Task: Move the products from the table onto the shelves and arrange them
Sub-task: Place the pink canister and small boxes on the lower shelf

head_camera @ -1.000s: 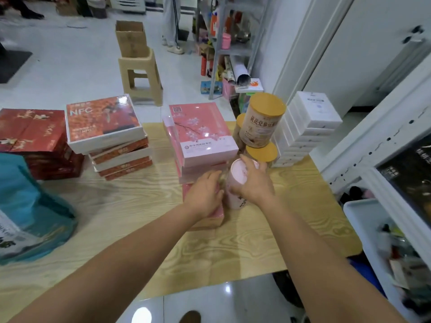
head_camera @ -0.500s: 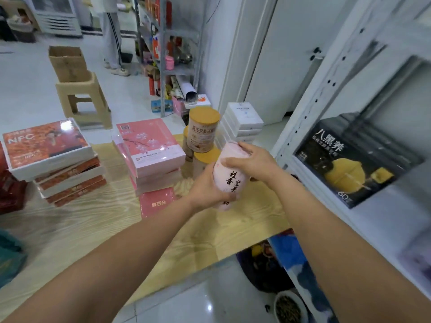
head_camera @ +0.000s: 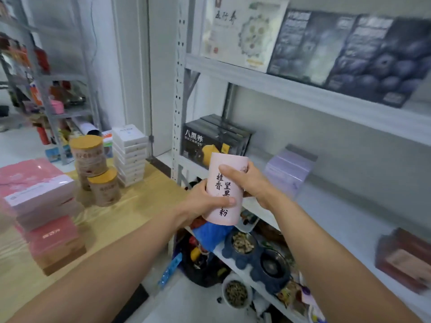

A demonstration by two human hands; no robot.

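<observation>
A pale pink canister (head_camera: 227,180) with black Chinese characters is upright in the air in front of the white shelf unit (head_camera: 303,96). My left hand (head_camera: 205,201) grips its lower left side. My right hand (head_camera: 250,183) grips its upper right side. The canister hangs level with the middle shelf board (head_camera: 338,220), between a black box (head_camera: 210,141) and a lilac box (head_camera: 289,169). On the wooden table (head_camera: 140,201) at the left remain pink boxes (head_camera: 35,190), brown tins with yellow lids (head_camera: 93,164) and a stack of white boxes (head_camera: 130,152).
The top shelf holds a white box (head_camera: 242,29) and dark blueberry boxes (head_camera: 361,50). A dark red box (head_camera: 405,259) lies on the middle shelf at the right. Below are pet bowls (head_camera: 242,245), a blue bag (head_camera: 210,234) and clutter. A grey rack (head_camera: 46,89) stands behind.
Both hands lifted the pink canister off the table and carried it right, up to the middle shelf. My view swung right from the table toward the shelves.
</observation>
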